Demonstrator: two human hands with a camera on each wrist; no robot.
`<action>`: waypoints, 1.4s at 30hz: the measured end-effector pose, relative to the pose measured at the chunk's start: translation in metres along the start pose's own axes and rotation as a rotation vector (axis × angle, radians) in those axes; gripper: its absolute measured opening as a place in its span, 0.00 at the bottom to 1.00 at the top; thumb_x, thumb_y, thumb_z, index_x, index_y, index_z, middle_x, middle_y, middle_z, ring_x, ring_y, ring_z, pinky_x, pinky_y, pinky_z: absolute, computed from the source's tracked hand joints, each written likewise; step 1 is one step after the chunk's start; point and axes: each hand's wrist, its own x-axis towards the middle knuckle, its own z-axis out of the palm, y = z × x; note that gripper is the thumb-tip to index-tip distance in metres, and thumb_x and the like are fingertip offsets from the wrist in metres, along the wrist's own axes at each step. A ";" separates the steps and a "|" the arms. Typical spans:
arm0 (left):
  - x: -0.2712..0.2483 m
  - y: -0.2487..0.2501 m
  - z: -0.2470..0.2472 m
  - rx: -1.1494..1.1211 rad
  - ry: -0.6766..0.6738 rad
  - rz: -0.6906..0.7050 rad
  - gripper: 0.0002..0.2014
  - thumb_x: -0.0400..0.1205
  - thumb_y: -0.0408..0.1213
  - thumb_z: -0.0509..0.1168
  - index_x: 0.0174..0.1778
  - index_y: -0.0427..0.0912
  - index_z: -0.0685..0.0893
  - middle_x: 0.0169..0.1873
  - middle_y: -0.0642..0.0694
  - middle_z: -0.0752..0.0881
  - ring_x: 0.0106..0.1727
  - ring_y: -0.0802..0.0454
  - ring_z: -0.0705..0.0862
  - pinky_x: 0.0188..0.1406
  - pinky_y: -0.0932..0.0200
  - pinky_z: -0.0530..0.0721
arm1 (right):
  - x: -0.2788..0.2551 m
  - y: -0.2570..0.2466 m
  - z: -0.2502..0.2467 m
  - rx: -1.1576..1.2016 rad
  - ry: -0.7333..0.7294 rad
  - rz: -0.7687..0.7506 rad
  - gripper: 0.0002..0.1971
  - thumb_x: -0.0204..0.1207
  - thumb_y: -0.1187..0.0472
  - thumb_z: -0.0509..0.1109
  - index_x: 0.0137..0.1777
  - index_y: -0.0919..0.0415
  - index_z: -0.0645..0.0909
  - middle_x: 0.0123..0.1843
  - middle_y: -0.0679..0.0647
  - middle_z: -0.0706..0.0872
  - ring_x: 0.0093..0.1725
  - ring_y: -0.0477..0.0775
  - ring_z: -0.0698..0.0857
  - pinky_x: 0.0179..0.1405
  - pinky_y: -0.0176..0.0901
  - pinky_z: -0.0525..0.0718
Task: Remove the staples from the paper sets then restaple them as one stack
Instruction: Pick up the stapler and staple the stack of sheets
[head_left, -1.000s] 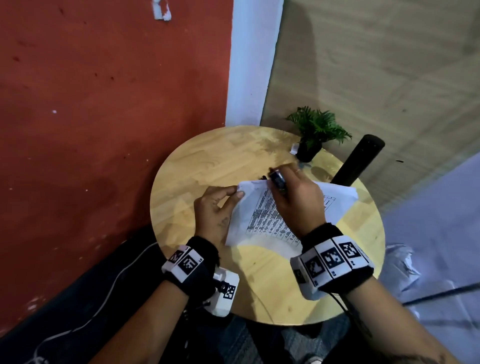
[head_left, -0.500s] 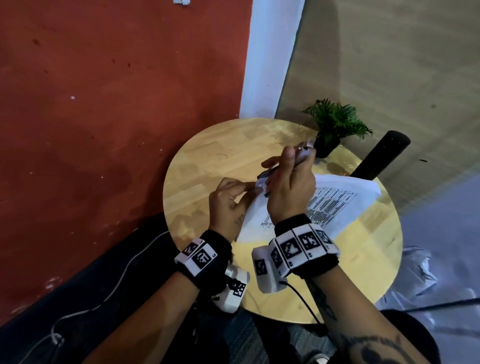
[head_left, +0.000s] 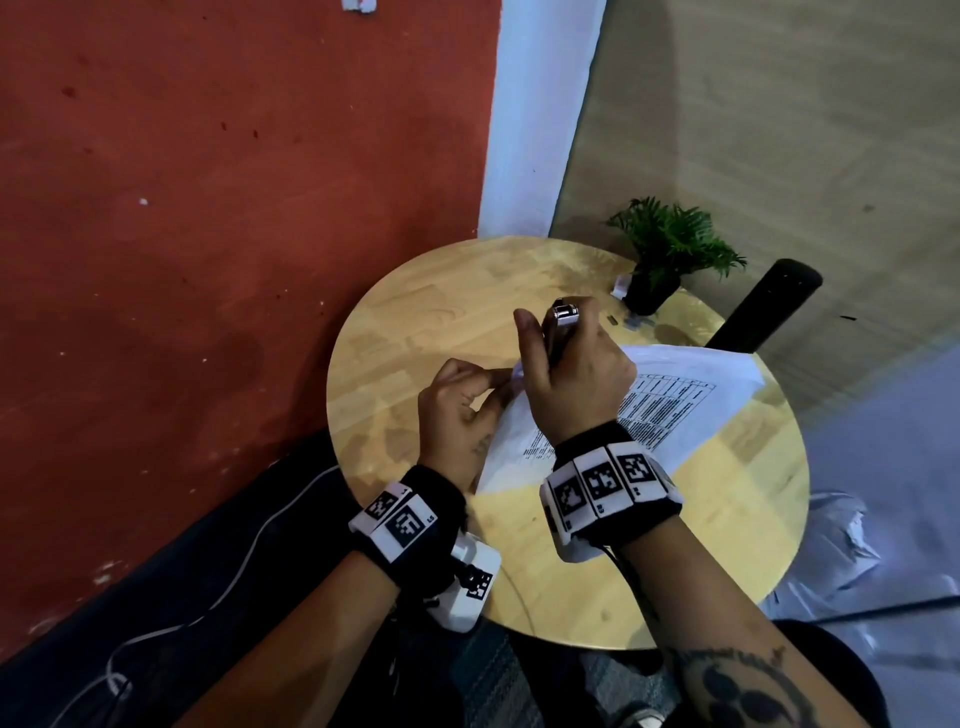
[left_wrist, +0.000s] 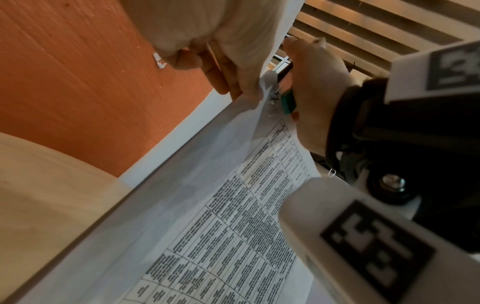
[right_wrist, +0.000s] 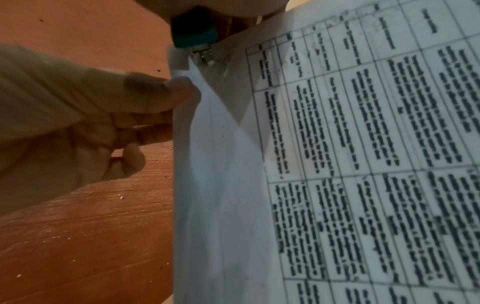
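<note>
- At nine o'clock the red wall (head_left: 208, 234) fills my left side, with a white cable (head_left: 218, 597) trailing over the dark floor below it.
- A white corner strip (head_left: 540, 119) stands at twelve o'clock, where the red meets a pale wood-look wall (head_left: 779, 130).
- The round wooden table (head_left: 426, 332) sits in front of me.
- My left hand (head_left: 457, 410) pinches the near-left corner of the printed paper set (head_left: 675, 400), thumb on top, lifting that corner off the wood.
- My right hand (head_left: 571, 374) is wrapped around a staple remover (head_left: 563, 319) with a teal tip (right_wrist: 194, 35); its metal claw meets the staple (right_wrist: 205, 55) at the pinched corner.
- The rest of the sheets lie on the table toward three o'clock.
- At one o'clock a small potted plant (head_left: 670, 249) stands on the tabletop's far edge.
- A black cylinder (head_left: 763, 306) leans beyond the rim at two o'clock.
- Crumpled pale plastic (head_left: 841, 545) lies on the floor at four o'clock.
</note>
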 end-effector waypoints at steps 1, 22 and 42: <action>0.001 0.001 0.000 0.004 0.000 0.005 0.19 0.73 0.49 0.64 0.46 0.38 0.92 0.34 0.42 0.86 0.40 0.69 0.78 0.40 0.68 0.77 | -0.001 0.001 0.000 -0.003 0.007 0.021 0.17 0.73 0.42 0.61 0.46 0.56 0.70 0.24 0.55 0.83 0.27 0.62 0.84 0.21 0.36 0.66; 0.001 0.010 0.000 -0.230 -0.276 -0.155 0.07 0.82 0.33 0.63 0.52 0.48 0.84 0.46 0.58 0.88 0.50 0.69 0.83 0.51 0.73 0.77 | 0.001 0.009 0.006 0.005 -0.032 -0.084 0.20 0.74 0.47 0.61 0.28 0.62 0.76 0.17 0.55 0.77 0.17 0.62 0.78 0.16 0.37 0.67; 0.006 0.025 0.016 -0.301 -0.344 -0.222 0.09 0.83 0.25 0.61 0.44 0.41 0.85 0.33 0.61 0.86 0.38 0.73 0.79 0.40 0.70 0.76 | 0.014 0.026 0.002 0.208 -0.068 -0.041 0.18 0.73 0.49 0.64 0.26 0.58 0.72 0.15 0.51 0.72 0.18 0.62 0.75 0.21 0.37 0.63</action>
